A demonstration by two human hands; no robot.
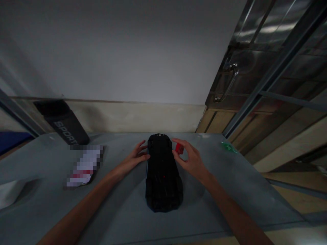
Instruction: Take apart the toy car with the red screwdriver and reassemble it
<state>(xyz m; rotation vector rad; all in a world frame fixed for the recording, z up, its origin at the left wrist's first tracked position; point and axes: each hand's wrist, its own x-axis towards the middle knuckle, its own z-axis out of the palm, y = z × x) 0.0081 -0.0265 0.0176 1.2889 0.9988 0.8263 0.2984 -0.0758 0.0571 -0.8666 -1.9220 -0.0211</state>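
Note:
A black toy car (163, 170) lies lengthwise on the grey table in the middle of the view, wheel-like shapes at its corners; its flat dark face seems to be the underside, though the dim light hides detail. Beside its far left edge is my left hand (136, 156), fingers apart, thumb and fingertips against the side. My right hand (190, 158) curls at the opposite edge, thumb and index finger close to the car. Within those curled fingers shows a small red object (179, 148), partly hidden, its kind unclear.
On the left stand a dark bottle (67, 127) marked SPORT and a blurred-out printed item (85, 166). A white object (10, 194) sits at the left edge. Green crumpled plastic (229, 147) lies right, near a metal frame post (255, 98). A wall (138, 117) borders the table's back.

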